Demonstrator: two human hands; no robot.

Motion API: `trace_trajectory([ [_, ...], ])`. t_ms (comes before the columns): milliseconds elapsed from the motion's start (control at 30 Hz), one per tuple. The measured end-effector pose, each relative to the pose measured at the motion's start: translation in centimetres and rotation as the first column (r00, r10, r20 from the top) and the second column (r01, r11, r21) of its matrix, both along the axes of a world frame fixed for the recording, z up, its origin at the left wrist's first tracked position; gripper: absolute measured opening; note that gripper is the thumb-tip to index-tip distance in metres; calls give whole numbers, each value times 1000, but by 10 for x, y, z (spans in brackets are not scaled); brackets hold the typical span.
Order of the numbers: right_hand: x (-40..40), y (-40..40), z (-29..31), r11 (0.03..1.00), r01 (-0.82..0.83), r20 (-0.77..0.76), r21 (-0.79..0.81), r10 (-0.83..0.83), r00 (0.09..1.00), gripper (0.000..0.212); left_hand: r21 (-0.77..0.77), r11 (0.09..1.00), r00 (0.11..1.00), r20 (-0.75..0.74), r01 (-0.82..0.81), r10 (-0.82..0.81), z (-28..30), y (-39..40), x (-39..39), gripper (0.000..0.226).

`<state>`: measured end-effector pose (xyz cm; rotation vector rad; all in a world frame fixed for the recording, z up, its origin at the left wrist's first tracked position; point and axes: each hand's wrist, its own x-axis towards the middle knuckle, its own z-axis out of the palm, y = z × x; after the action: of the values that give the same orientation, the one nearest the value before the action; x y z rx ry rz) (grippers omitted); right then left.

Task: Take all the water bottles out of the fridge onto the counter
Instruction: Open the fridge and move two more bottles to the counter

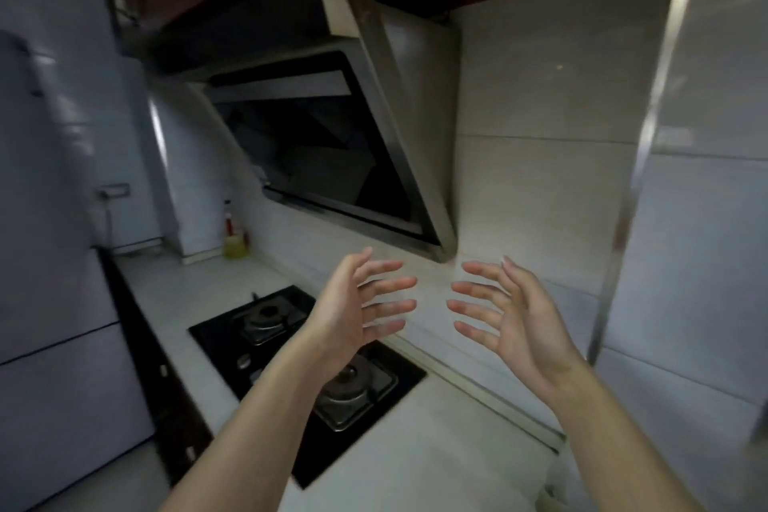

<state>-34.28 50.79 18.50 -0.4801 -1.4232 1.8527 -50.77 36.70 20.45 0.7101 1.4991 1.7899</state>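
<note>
My left hand (357, 303) and my right hand (507, 312) are raised in front of me above the counter, palms facing each other, fingers spread, holding nothing. The pale fridge (54, 262) stands at the left edge with its doors shut, well to the left of both hands. No water bottle shows in this view. The white counter (415, 449) runs below my forearms.
A black two-burner gas hob (299, 370) is set into the counter under my left arm. A slanted range hood (332, 137) hangs above it, below dark red cabinets. A yellow oil bottle (235, 241) stands in the far corner. A tiled wall is on the right.
</note>
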Motion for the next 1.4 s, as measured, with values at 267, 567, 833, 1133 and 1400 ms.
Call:
trace_trajectory([
  [267,-117,-78,-4,952,-304,21,-13,305,952,61,1,956,955,33,-294,294,-4,-116,-76,48],
  [567,-231,-171,-5,876,-483,66,-3,482,874,58,13,859,859,37,-511,510,-11,-244,-157,47],
  [833,-337,-267,-5,816,-578,124,11,572,811,50,5,796,796,36,-605,604,-12,-347,-234,46],
  [1133,-429,-345,-16,791,-611,147,-4,605,782,50,-14,776,776,34,-630,630,-28,-426,-321,47],
  [1400,-503,-364,-25,783,-622,181,-15,614,768,48,-26,771,768,75,-636,636,-42,-444,-391,48],
])
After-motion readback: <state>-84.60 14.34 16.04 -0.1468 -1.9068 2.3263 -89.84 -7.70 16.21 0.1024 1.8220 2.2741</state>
